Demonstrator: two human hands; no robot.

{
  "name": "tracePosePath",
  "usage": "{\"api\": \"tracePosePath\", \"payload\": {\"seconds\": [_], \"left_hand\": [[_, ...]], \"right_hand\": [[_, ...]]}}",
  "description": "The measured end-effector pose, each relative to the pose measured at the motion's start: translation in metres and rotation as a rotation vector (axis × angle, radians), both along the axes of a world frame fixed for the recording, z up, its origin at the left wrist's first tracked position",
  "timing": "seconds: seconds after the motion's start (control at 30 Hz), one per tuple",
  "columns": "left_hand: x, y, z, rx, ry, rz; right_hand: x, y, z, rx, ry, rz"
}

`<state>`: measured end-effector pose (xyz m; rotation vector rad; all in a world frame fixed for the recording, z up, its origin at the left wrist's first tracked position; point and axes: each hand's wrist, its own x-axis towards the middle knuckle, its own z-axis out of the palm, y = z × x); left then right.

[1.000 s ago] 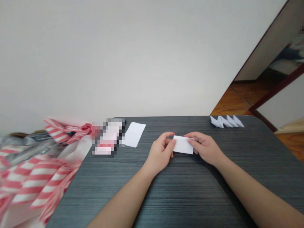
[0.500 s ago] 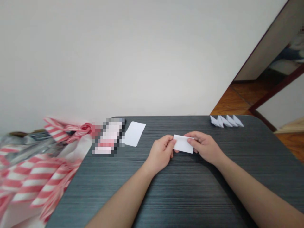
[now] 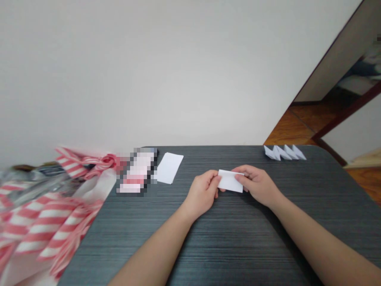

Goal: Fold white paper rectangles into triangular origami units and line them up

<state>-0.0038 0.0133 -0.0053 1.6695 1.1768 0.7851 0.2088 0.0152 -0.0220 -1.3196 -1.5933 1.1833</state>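
Observation:
A small white folded paper (image 3: 229, 181) is held just above the dark grey table (image 3: 226, 246), near its middle. My left hand (image 3: 203, 193) pinches the paper's left edge with thumb and curled fingers. My right hand (image 3: 258, 185) grips the right edge, thumb on top and fingers behind. Both hands are closed on the paper.
A flat white paper slip (image 3: 169, 168) lies at the table's back left beside a blurred-out object (image 3: 137, 171). Several folded white paper pieces (image 3: 284, 152) stand in a row at the back right. Red-and-white striped fabric (image 3: 44, 222) hangs off the left side. A wooden floor shows at right.
The left fingers have closed more tightly onto the paper's left edge, and the paper looks slightly narrower in height. The right hand has barely moved.

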Motion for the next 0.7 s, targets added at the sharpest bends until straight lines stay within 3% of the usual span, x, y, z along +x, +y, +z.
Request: {"api": "tracePosePath", "payload": {"seconds": [0.17, 0.33, 0.5, 0.7], "left_hand": [[0.000, -0.001, -0.004, -0.040, -0.039, -0.005], [0.001, -0.002, 0.001, -0.031, 0.003, -0.004], [0.002, -0.002, 0.007, 0.077, 0.074, -0.121], [0.002, -0.004, 0.005, 0.147, 0.112, -0.194]], "right_hand": [[-0.001, 0.000, -0.001, 0.007, 0.006, -0.016], [-0.002, -0.001, 0.004, 0.047, -0.060, 0.005], [-0.006, -0.002, 0.009, 0.132, -0.127, 0.073], [-0.011, -0.003, 0.011, 0.181, -0.119, 0.121]]}}
